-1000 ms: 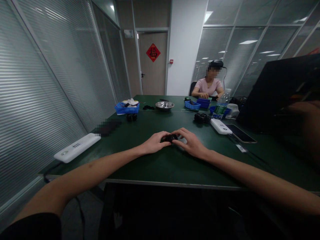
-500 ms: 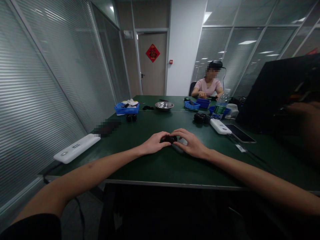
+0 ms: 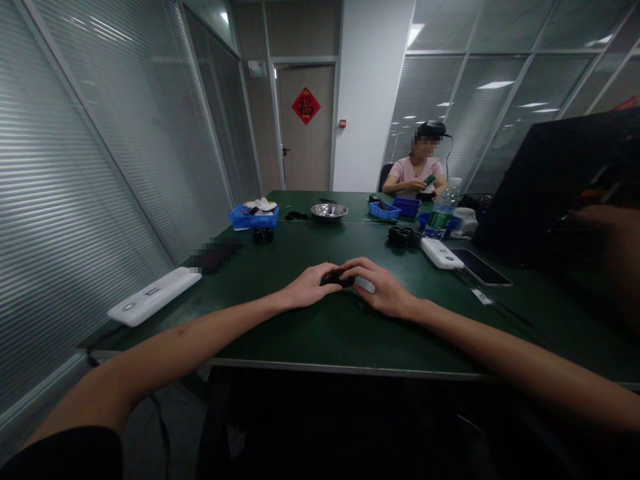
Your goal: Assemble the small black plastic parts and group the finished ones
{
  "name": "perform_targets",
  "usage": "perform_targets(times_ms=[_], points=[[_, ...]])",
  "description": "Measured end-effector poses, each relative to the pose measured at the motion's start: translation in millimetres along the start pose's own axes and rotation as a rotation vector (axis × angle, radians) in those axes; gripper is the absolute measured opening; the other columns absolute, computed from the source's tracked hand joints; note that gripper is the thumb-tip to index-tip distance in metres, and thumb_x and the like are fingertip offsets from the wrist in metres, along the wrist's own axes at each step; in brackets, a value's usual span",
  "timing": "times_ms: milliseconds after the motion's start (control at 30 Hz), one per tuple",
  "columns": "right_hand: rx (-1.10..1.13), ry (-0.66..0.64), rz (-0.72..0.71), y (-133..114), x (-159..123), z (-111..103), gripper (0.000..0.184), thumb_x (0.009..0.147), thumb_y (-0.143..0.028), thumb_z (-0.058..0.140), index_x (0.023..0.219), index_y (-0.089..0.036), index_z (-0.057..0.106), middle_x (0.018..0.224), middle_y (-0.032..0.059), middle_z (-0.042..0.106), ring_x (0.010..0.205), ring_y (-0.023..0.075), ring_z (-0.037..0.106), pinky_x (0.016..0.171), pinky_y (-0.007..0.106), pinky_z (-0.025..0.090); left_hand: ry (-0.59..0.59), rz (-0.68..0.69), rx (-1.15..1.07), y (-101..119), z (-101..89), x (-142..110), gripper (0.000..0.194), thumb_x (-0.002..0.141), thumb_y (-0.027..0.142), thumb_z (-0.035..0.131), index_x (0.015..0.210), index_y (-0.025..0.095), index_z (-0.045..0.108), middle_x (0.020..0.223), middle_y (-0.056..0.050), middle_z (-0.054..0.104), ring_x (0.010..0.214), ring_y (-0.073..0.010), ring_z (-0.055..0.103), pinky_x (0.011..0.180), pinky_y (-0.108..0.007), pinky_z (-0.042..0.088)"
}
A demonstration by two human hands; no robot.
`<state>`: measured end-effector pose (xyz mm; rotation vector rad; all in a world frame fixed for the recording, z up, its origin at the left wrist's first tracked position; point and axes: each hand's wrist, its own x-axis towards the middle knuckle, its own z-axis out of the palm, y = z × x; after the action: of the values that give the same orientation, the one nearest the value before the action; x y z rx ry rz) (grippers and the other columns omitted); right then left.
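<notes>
A small black rounded part (image 3: 336, 279), its kind too dark to tell, is held between my two hands just over the green table (image 3: 320, 337). My left hand (image 3: 311, 285) grips its left side, thumb in front and fingers behind. From the right, my right hand (image 3: 381, 287) curls over the part, its fingertips on the right end and top. Something pale shows beneath the right fingers; I cannot make out what it is. Similar-looking black parts lie farther off, a pair (image 3: 263, 235) at the left and a cluster (image 3: 404, 237) at the right.
Beyond my hands stand a steel bowl (image 3: 329, 213), a blue basket (image 3: 254, 217) of items and smaller blue trays (image 3: 384, 211). A water bottle (image 3: 443, 212), white power bank (image 3: 441, 253) and phone (image 3: 481, 267) lie right; another white device (image 3: 154, 297) lies left. A co-worker (image 3: 419, 175) sits opposite.
My right fingers have shifted slightly on the black part; my left hand stays in place. The co-worker has lifted a green object off the table.
</notes>
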<state>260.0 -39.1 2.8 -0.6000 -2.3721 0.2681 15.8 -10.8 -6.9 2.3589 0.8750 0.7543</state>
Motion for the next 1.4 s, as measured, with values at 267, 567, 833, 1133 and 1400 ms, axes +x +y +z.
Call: perform_targets(times_ms=[267,567,833,1133,1400], points=[[-0.017,0.026,-0.007,-2.6,1.3,0.1,0.032,0.096,-0.018,0.061,0.127,-0.026,0.061,0.134,0.0108,0.057,0.126,0.0275,0.057,0.107,0.049,0.051,0.004,0.001,-0.006,0.3,0.2,0.2,0.039,0.094,0.036,0.066,0.127,0.017,0.063,0.117,-0.010,0.067,0.102,-0.0230,0.062,0.090,-0.036,0.049],[-0.098,0.087,0.148,6.8,0.4,0.9,0.028,0.100,-0.040,0.061,0.121,-0.023,0.066,0.112,0.0095,0.069,0.097,0.0251,0.066,0.086,0.043,0.058,0.001,-0.002,-0.009,4.2,-0.3,-0.6,0.038,0.094,0.034,0.066,0.128,0.018,0.063,0.120,-0.009,0.067,0.105,-0.0237,0.062,0.093,-0.037,0.049],[-0.129,0.088,0.199,8.5,-0.2,1.5,0.028,0.100,-0.042,0.063,0.118,-0.021,0.067,0.105,0.0078,0.070,0.090,0.0227,0.067,0.080,0.038,0.055,-0.001,-0.010,-0.004,4.1,0.1,-0.2,0.037,0.093,0.033,0.066,0.126,0.017,0.063,0.119,-0.008,0.067,0.105,-0.0234,0.062,0.093,-0.037,0.049],[-0.114,0.067,0.133,5.1,-0.4,-0.8,0.026,0.100,-0.038,0.062,0.121,-0.023,0.064,0.111,0.0088,0.068,0.093,0.0236,0.066,0.082,0.040,0.056,-0.013,-0.003,0.013,3.8,-1.5,-0.7,0.040,0.094,0.036,0.065,0.130,0.018,0.062,0.120,-0.009,0.066,0.106,-0.0243,0.061,0.092,-0.037,0.049],[-0.084,0.054,0.076,3.1,0.8,-0.4,0.030,0.100,-0.032,0.060,0.129,-0.024,0.062,0.118,0.0102,0.065,0.100,0.0255,0.065,0.087,0.044,0.059,-0.011,-0.010,0.001,4.5,-1.8,-1.2,0.041,0.094,0.035,0.064,0.132,0.019,0.061,0.122,-0.010,0.066,0.107,-0.0244,0.061,0.093,-0.038,0.048]])
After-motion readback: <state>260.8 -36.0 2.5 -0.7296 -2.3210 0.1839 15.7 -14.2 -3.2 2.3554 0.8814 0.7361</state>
